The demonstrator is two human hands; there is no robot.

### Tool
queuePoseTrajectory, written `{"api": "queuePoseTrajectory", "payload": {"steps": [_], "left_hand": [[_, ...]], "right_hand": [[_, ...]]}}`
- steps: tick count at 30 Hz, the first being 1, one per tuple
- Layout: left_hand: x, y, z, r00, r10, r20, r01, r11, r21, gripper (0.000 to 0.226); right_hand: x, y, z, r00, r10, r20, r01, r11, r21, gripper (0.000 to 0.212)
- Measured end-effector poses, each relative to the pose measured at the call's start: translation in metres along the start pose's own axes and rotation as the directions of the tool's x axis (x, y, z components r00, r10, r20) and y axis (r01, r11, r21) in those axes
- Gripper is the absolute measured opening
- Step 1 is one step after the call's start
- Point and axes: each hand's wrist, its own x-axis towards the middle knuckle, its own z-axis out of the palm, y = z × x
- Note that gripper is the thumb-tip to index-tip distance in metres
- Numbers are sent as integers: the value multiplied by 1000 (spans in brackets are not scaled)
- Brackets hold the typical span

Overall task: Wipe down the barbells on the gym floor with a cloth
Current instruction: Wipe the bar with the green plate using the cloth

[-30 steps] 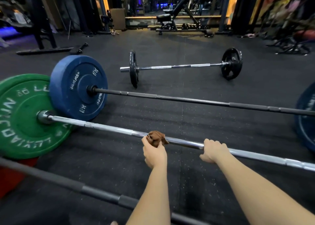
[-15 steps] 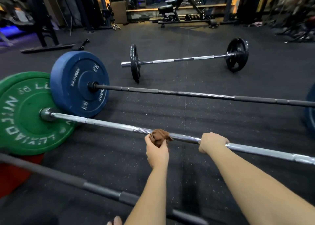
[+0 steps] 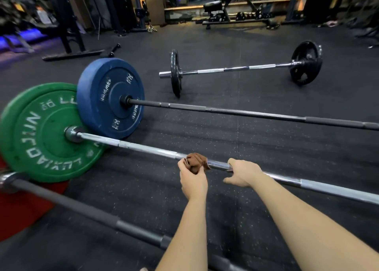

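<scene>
by the green plate, the chrome bar is mid-wipe: left hand pinches the cloth onto it, right hand curls round the shaft just beside. the black bar and others probably remain undone.

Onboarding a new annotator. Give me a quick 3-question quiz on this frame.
1. True or false: the right hand grips the chrome bar bare, without cloth.
2. The brown cloth is held by: A) the left hand B) the right hand C) neither hand.
3. How many barbells lie beyond the chrome bar, farther from the person?
Key: 1 true. 2 A. 3 two: the black bar with the blue plate, and the far barbell.
</scene>
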Motion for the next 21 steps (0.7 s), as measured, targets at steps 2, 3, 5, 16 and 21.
{"api": "queuePoseTrajectory", "payload": {"steps": [2,3,5,16,21], "left_hand": [[-6,1,7,1000,20,16,-21,999,39,34],[-11,1,10,999,32,41,-34,998,59,33],[-19,-3,16,994,52,98,-61,994,91,34],[18,7,-9,994,-111,-23,104,974,-202,42],[12,4,-3,999,-51,-16,49,996,-80,43]], "right_hand": [[1,-1,1,1000,4,-15,-4,1000,14,42],[0,-1,1,1000,1,-24,-1,1000,10,41],[-1,0,-1,1000,-8,-28,8,1000,-1,39],[-1,-2,1,1000,-7,-9,7,1000,-20,45],[-3,-3,5,998,-24,-65,25,1000,5,64]]}}
